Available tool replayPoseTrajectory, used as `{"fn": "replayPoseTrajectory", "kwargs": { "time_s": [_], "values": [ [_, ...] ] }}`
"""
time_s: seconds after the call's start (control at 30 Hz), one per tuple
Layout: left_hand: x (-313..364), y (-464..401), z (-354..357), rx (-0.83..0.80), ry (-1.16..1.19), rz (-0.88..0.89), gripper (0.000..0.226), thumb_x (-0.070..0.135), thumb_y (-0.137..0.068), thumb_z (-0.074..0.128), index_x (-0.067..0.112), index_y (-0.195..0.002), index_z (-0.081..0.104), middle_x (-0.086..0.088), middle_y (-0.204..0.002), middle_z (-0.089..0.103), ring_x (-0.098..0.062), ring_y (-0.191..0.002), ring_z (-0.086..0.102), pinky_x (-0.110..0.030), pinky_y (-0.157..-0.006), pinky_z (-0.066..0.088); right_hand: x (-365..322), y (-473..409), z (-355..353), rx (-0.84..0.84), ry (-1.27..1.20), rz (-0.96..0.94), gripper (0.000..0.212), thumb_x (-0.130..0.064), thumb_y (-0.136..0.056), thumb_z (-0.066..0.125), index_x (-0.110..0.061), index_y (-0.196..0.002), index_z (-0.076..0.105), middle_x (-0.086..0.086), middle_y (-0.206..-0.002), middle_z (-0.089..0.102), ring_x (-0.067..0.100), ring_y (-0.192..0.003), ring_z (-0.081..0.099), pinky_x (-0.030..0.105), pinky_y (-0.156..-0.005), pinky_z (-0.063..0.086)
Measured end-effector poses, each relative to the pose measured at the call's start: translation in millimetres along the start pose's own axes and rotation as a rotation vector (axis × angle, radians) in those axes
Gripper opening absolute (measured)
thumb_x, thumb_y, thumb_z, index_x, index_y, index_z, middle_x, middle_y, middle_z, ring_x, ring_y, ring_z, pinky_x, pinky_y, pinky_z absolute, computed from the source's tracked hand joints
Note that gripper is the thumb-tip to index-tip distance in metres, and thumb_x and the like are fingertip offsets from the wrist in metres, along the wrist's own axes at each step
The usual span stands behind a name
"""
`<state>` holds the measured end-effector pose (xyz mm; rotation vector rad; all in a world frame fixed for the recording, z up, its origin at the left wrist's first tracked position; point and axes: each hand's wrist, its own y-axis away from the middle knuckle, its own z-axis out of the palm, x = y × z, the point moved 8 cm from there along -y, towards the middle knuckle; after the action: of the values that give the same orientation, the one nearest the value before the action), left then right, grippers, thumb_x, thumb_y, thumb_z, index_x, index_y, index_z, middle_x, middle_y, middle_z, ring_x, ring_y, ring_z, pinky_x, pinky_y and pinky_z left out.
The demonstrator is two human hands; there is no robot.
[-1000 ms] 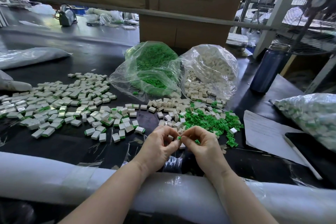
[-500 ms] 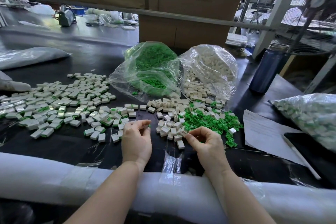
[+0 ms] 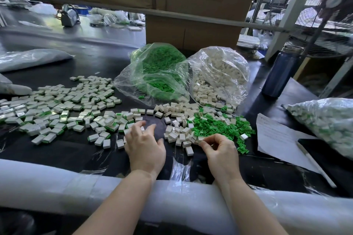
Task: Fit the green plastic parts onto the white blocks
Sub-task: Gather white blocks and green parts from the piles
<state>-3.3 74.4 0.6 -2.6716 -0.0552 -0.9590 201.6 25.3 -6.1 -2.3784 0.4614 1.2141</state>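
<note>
1. We see the left hand (image 3: 145,148) with its fingers spread and relaxed above the counter (image 3: 80,150), at the near edge of the finished blocks (image 3: 63,108); it holds nothing that we can see. The right hand (image 3: 219,148) has curled fingers and pinches a small white block (image 3: 201,138) at the edge of the loose white blocks (image 3: 179,131).
2. The green plastic parts (image 3: 215,126) lie in a heap just beside those blocks, to the right.
3. In our judgement, the risk is a wrong fit: the parts are tiny, and a green piece pushed in tilted may jam or stay half seated.
4. The heaps touch each other, so a sweep of the open hand could mix finished blocks with unfinished ones.
5. The blocks are hard, smooth, rectangular plastic with a light gloss; the green parts look thin and branched, so they may tangle.
6. The clear bags (image 3: 219,74) are soft and crinkled, and more pieces could spill out.
</note>
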Motion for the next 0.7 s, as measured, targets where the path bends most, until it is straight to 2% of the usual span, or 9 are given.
{"fn": "replayPoseTrajectory", "kwargs": {
  "time_s": [0.13, 0.2, 0.27, 0.37, 0.43, 0.6, 0.7],
  "values": [
    [32, 12, 9, -0.109, 0.075, 0.357, 0.028, 0.016, -0.086, 0.062, 0.019, -0.113, 0.064, 0.002, -0.109, 0.051, -0.016, -0.108, 0.040, -0.025, -0.098, 0.033, 3, 0, -8, 0.064, 0.153, 0.052, 0.006, -0.016, -0.086, 0.063, -0.020, -0.082, 0.063, -0.003, -0.090, 0.059, 0.020, -0.094, 0.055, 0.035, -0.086, 0.045],
    [44, 21, 16, -0.196, 0.075, 0.507, 0.027, 0.018, -0.087, 0.060, 0.023, -0.113, 0.065, 0.007, -0.107, 0.051, -0.011, -0.104, 0.039, -0.023, -0.097, 0.033, 3, 1, -10, 0.082, 0.229, 0.062, 0.007, -0.015, -0.087, 0.062, -0.021, -0.088, 0.065, -0.005, -0.096, 0.055, 0.020, -0.101, 0.052, 0.034, -0.090, 0.040],
    [50, 27, 25, -0.279, 0.031, 0.597, 0.031, 0.023, -0.090, 0.055, 0.030, -0.120, 0.061, 0.010, -0.113, 0.047, -0.010, -0.107, 0.036, -0.024, -0.101, 0.029, 3, 2, -11, 0.092, 0.295, 0.079, 0.010, -0.017, -0.087, 0.061, -0.023, -0.095, 0.066, -0.003, -0.104, 0.055, 0.020, -0.107, 0.048, 0.033, -0.091, 0.034],
    [49, 30, 36, -0.361, -0.042, 0.623, 0.034, 0.027, -0.094, 0.048, 0.035, -0.126, 0.055, 0.012, -0.120, 0.041, -0.010, -0.111, 0.031, -0.024, -0.104, 0.026, 6, 3, -9, 0.070, 0.374, 0.124, 0.017, -0.021, -0.089, 0.059, -0.025, -0.104, 0.064, -0.003, -0.113, 0.054, 0.019, -0.114, 0.043, 0.033, -0.092, 0.031],
    [49, 29, 36, -0.366, -0.028, 0.619, 0.032, 0.027, -0.093, 0.049, 0.034, -0.124, 0.057, 0.013, -0.118, 0.042, -0.009, -0.111, 0.031, -0.023, -0.103, 0.026, 8, 2, -8, 0.051, 0.401, 0.145, 0.019, -0.024, -0.090, 0.058, -0.026, -0.107, 0.064, -0.004, -0.117, 0.052, 0.018, -0.116, 0.042, 0.033, -0.093, 0.030],
    [50, 29, 32, -0.343, 0.029, 0.618, 0.025, 0.035, -0.089, 0.057, 0.028, -0.111, 0.067, 0.012, -0.109, 0.048, -0.008, -0.109, 0.037, -0.024, -0.100, 0.029, 7, 3, -7, 0.037, 0.424, 0.158, 0.018, -0.028, -0.089, 0.058, -0.026, -0.106, 0.064, -0.003, -0.118, 0.052, 0.019, -0.115, 0.042, 0.033, -0.092, 0.030],
    [49, 28, 34, -0.342, 0.022, 0.606, 0.027, 0.036, -0.091, 0.053, 0.028, -0.114, 0.065, 0.010, -0.113, 0.050, -0.010, -0.111, 0.038, -0.024, -0.100, 0.029, 6, 4, -7, 0.034, 0.426, 0.159, 0.019, -0.032, -0.086, 0.061, -0.026, -0.104, 0.065, -0.002, -0.116, 0.052, 0.019, -0.115, 0.042, 0.034, -0.093, 0.030]
  ]
}}
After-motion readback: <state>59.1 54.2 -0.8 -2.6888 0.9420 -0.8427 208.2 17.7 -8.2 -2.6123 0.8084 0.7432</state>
